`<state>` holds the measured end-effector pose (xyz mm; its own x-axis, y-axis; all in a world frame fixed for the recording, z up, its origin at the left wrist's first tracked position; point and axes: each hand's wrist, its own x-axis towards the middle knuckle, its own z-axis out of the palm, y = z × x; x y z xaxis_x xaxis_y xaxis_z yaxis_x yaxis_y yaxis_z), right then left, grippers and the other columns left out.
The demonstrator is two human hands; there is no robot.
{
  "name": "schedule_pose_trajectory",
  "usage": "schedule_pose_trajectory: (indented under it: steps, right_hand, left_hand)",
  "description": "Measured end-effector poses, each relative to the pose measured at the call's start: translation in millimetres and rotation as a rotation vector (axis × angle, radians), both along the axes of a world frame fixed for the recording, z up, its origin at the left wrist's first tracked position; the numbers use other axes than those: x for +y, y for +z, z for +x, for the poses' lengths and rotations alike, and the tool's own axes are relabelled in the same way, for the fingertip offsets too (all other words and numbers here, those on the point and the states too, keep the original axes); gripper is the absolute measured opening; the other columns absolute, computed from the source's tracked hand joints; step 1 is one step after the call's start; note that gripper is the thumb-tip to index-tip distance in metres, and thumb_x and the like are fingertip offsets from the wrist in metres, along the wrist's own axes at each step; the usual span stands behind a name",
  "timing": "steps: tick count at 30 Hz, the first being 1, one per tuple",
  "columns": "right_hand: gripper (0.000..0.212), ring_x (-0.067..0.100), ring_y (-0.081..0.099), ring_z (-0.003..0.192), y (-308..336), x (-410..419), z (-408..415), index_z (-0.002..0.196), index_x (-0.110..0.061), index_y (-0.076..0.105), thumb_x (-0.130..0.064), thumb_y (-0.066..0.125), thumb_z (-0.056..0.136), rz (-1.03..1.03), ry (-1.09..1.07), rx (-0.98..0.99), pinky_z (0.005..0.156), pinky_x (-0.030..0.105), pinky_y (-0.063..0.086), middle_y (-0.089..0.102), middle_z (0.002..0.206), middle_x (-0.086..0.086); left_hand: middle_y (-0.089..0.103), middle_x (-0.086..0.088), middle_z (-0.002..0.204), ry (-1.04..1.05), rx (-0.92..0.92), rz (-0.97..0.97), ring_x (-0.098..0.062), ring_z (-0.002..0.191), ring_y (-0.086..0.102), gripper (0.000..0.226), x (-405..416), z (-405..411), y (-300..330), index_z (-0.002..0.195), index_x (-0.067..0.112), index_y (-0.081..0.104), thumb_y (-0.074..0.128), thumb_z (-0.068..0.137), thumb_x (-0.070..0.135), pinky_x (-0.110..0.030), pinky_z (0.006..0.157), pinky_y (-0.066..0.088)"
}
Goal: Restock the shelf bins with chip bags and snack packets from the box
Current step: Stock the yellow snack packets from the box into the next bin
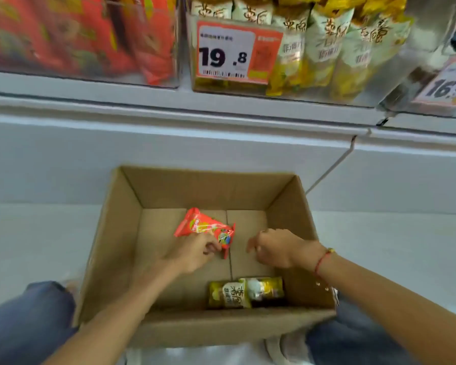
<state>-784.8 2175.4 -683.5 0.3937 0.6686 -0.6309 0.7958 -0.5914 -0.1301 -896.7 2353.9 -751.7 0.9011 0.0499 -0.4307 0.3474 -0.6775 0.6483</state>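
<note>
Kneeling at the near wall of an open cardboard box, the person shows blue-clad knees on either side of it, both forearms reaching in over its near edge. Against that near wall, towards the right corner, a yellow-and-white snack packet lies flat on the box floor, touched by neither hand. Further in, near the middle seam of the floor, the left hand has its fingers curled round the lower edge of a red chip bag, which slants up and away towards the far left corner. Just right of the seam, the right hand hangs with fingers loosely bent and holds nothing; a red string bracelet circles its wrist. The two hands are close but apart.

Beyond the far wall of the box rises a pale grey shelf front. On the shelf above stand clear bins: the left bin holds red bags, blurred, and the middle bin holds upright yellow-and-white packets behind an orange price tag reading 19.8. At the shelf's right edge a second tag reads 16.8.
</note>
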Motion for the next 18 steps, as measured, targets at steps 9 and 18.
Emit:
schedule_pose_trajectory:
  steps: [9, 18]
  right_hand:
    - [0.037, 0.028, 0.057, 0.115, -106, -20, -13, 0.125, -0.012, 0.053, -0.023, 0.058, 0.090, -0.309, 0.295, -0.045, 0.086, 0.036, 0.046, 0.054, 0.128, 0.008]
    - [0.046, 0.030, 0.056, 0.115, -104, -13, -3, 0.120, -0.010, 0.054, -0.038, 0.061, 0.085, -0.211, -0.029, 0.111, 0.084, 0.032, 0.044, 0.058, 0.125, 0.011]
  left_hand:
    - [0.045, -0.010, 0.141, -0.402, 0.374, 0.030, -0.029, 0.131, 0.040, 0.054, -49, -5, -82, 0.136, 0.014, 0.044, 0.059, 0.090, 0.038, -0.037, 0.106, 0.034]
    - [0.050, -0.006, 0.136, -0.254, 0.390, 0.104, -0.023, 0.125, 0.046, 0.048, -21, -11, -66, 0.129, 0.013, 0.046, 0.054, 0.092, 0.042, -0.030, 0.097, 0.037]
